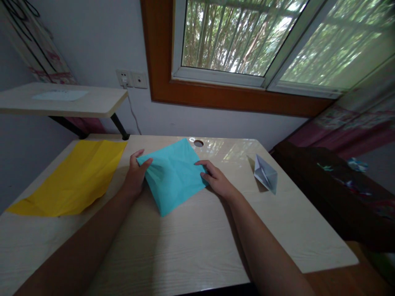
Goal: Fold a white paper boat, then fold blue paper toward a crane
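A turquoise sheet of paper (175, 176) with creases across it is held just over the desk, one corner pointing toward me. My left hand (137, 170) pinches its left corner, thumb on top and fingers behind. At the right corner, my right hand (214, 176) grips the paper between thumb and fingers. To the left lies a large yellow sheet of paper (77, 176), slightly curled at its edges. A folded white paper boat (265, 174) rests on the right part of the desk.
The pale wooden desk (191, 255) has a round cable hole (198, 143) near its back edge. A raised shelf (101, 100) on black legs stands at the back left. Behind are a wall socket (124, 78) with a plugged cable and a wood-framed window (228, 37).
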`<state>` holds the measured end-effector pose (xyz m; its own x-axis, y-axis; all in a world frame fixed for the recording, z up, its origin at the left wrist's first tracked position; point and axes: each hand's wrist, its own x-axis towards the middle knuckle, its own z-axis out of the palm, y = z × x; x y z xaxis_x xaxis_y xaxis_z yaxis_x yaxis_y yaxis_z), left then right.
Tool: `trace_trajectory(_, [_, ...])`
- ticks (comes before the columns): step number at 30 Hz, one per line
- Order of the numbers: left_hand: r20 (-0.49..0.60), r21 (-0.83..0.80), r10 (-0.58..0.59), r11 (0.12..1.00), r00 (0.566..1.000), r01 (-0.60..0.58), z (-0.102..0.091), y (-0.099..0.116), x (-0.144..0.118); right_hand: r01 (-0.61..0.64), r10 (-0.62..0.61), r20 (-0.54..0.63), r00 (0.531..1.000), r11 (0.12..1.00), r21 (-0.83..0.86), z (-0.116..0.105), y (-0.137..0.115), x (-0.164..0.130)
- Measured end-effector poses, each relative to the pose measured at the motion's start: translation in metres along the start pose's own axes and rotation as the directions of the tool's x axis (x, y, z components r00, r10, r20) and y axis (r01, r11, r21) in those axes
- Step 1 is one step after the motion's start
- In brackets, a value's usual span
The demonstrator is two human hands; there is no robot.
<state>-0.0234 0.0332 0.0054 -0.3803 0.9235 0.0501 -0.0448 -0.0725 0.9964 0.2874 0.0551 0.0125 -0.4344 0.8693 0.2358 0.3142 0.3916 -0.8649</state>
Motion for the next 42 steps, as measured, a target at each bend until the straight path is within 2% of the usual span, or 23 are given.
trace_trajectory(5, [0.002, 0.139, 0.110, 0.984, 0.994, -0.109, -0.006, -0.005, 0.003, 0.043, -0.046, -0.067, 0.997, 0.998, -0.055, -0.009, -0.001, 0.002])
trace_trajectory(7, [-0.005, 0.171, 0.145, 0.975, 0.989, -0.142, -0.008, -0.006, 0.004, 0.028, -0.032, -0.106, 0.994, 0.999, -0.039, -0.010, 0.001, 0.003])
trace_trajectory(11, [-0.092, 0.193, 0.197, 0.965, 0.976, -0.177, -0.010, -0.004, 0.007, -0.032, 0.040, -0.129, 0.991, 0.998, 0.063, -0.011, 0.005, 0.003])
trace_trajectory(15, [-0.139, 0.186, 0.172, 0.972, 0.975, -0.145, -0.011, -0.003, 0.008, -0.035, 0.049, -0.074, 0.996, 0.985, 0.170, -0.013, 0.005, 0.002])
trace_trajectory(19, [-0.156, 0.153, 0.114, 0.984, 0.981, -0.090, -0.012, -0.003, 0.007, 0.034, -0.026, -0.080, 0.996, 0.995, 0.096, -0.013, 0.005, 0.003])
trace_trajectory(22, [-0.137, 0.143, 0.094, 0.987, 0.986, -0.074, -0.011, -0.002, 0.007, 0.102, -0.102, -0.071, 0.992, 0.995, 0.009, -0.011, 0.005, 0.005])
trace_trajectory(26, [-0.102, 0.102, 0.041, 0.994, 0.994, -0.030, -0.009, -0.005, 0.008, 0.131, -0.131, -0.082, 0.988, 0.991, 0.000, -0.009, 0.007, 0.007])
trace_trajectory(30, [-0.053, 0.121, 0.086, 0.990, 0.995, -0.079, -0.012, -0.002, 0.007, 0.064, -0.053, -0.163, 0.985, 0.996, 0.069, -0.013, 0.010, 0.008])
trace_trajectory(34, [0.069, 0.176, 0.175, 0.967, 0.982, -0.185, -0.016, 0.006, 0.003, -0.011, 0.044, -0.205, 0.978, 0.987, 0.160, -0.017, 0.007, 0.009])
trace_trajectory(36, [0.125, 0.120, 0.199, 0.969, 0.972, -0.214, -0.016, 0.006, 0.002, -0.024, 0.068, -0.223, 0.973, 0.981, 0.191, -0.019, 0.006, 0.009])
trace_trajectory(38, [0.111, 0.074, 0.169, 0.981, 0.979, -0.178, -0.014, 0.003, 0.002, -0.035, 0.091, -0.246, 0.965, 0.974, 0.223, -0.020, 0.009, 0.009])
trace_trajectory(40, [0.131, -0.129, 0.037, 0.991, 0.991, -0.020, -0.011, -0.002, 0.004, -0.055, 0.127, -0.260, 0.957, 0.963, 0.265, -0.022, 0.015, 0.009])
trace_trajectory(42, [0.187, -0.232, -0.020, 0.971, 0.982, 0.064, -0.009, -0.006, 0.004, -0.077, 0.168, -0.269, 0.948, 0.945, 0.318, -0.023, 0.022, 0.009])
